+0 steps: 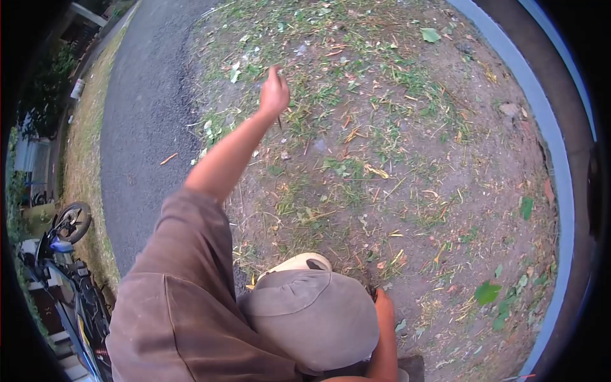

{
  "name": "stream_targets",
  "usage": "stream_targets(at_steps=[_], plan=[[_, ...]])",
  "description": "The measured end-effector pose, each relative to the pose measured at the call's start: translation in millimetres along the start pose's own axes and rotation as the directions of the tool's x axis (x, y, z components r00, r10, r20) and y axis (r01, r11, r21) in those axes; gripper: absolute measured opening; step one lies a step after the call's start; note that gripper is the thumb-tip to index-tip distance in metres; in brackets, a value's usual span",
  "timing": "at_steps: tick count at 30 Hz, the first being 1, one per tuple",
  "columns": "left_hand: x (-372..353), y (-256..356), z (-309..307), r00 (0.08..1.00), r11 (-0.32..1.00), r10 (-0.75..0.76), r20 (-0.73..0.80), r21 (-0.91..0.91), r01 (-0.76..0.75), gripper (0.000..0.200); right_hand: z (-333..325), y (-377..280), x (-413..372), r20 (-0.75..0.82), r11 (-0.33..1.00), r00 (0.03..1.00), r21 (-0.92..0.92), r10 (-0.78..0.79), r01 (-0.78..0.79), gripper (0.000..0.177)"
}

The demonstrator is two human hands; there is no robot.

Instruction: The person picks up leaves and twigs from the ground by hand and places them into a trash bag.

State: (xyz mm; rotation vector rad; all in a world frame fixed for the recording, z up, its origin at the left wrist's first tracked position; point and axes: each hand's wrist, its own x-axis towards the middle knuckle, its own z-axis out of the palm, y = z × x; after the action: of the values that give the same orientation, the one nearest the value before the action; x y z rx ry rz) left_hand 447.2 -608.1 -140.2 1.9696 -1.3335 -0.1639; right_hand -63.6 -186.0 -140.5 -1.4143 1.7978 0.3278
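My left hand (275,95) reaches out at the end of a stretched arm, over ground strewn with cut grass. Its fingers look closed, and a thin dark tip shows beneath the wrist; what it belongs to is hidden. My right hand (382,299) is low beside my bent knee (318,312), partly covered by it. Those fingers are curled near a small dark thing that I cannot make out. A light-coloured shoe (296,261) shows just beyond the knee.
Bare soil with grass clippings and leaves (382,159) spreads ahead. An asphalt strip (143,127) runs along the left, with a parked motorcycle (70,274) past it. A pale blue-grey kerb (554,140) curves along the right. A green leaf (487,293) lies near it.
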Motion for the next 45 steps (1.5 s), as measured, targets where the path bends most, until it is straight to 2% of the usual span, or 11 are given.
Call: stream_targets(at_steps=[9, 13, 17, 20, 25, 29, 31, 36, 39, 41, 45], plan=[[175.6, 79.1, 61.0, 0.981, 0.925, -0.019, 0.191, 0.375, -0.055, 0.037, -17.3, -7.8, -28.1, 0.047, 0.996, 0.996, 0.027, 0.079, -0.08, 0.054], [179.0, 111.4, 58.5, 0.865, 0.811, 0.16, 0.475, 0.436, -0.39, 0.034, -35.0, -20.6, -33.3, 0.034, 0.99, 0.993, 0.083, 0.112, -0.114, 0.05], [112.3, 137.7, 4.3, 0.513, 0.844, 0.401, 0.759, -0.089, -0.528, 0.038, -56.9, -22.1, -50.0, -0.023, 0.976, 0.991, 0.175, 0.135, -0.129, 0.048], [49.5, 150.7, -46.2, 0.434, 0.818, 0.488, 0.757, -0.223, -0.53, 0.04, -60.7, -16.4, -55.3, -0.013, 0.967, 0.984, 0.188, 0.176, -0.17, 0.049], [56.1, 145.1, -50.8, 0.847, 0.941, 0.29, 0.445, -0.295, -0.167, 0.043, -54.0, -5.3, -53.2, -0.016, 0.966, 0.976, 0.152, 0.216, -0.212, 0.048], [137.0, 91.3, -0.3, 0.905, 0.999, 0.042, 0.423, 0.013, -0.053, 0.044, -58.2, -12.0, -54.8, -0.055, 0.979, 0.983, 0.114, 0.176, -0.169, 0.043], [169.5, 25.7, 46.4, 0.825, 0.926, 0.292, 0.484, 0.071, -0.37, 0.042, -61.9, -10.9, -60.7, -0.067, 0.981, 0.983, 0.107, 0.171, -0.163, 0.043], [104.6, 74.8, 5.5, 0.43, 0.842, 0.525, 0.734, -0.378, -0.384, 0.041, -68.3, -7.1, -88.5, -0.03, 0.957, 0.971, 0.18, 0.236, -0.227, 0.047], [96.7, 115.3, -21.3, 0.258, 0.959, 0.257, 0.931, -0.278, 0.049, 0.039, -65.0, 1.7, -101.8, -0.029, 0.945, 0.962, 0.196, 0.273, -0.262, 0.047], [96.9, 127.0, -21.9, 0.44, 0.866, 0.271, 0.856, -0.416, 0.278, 0.038, -61.0, 7.2, -106.9, -0.038, 0.939, 0.958, 0.213, 0.284, -0.27, 0.047], [151.9, 97.0, 67.0, 0.699, 0.967, 0.074, 0.711, -0.221, 0.122, 0.041, -56.5, 9.8, -107.9, -0.03, 0.936, 0.952, 0.195, 0.305, -0.294, 0.048]])
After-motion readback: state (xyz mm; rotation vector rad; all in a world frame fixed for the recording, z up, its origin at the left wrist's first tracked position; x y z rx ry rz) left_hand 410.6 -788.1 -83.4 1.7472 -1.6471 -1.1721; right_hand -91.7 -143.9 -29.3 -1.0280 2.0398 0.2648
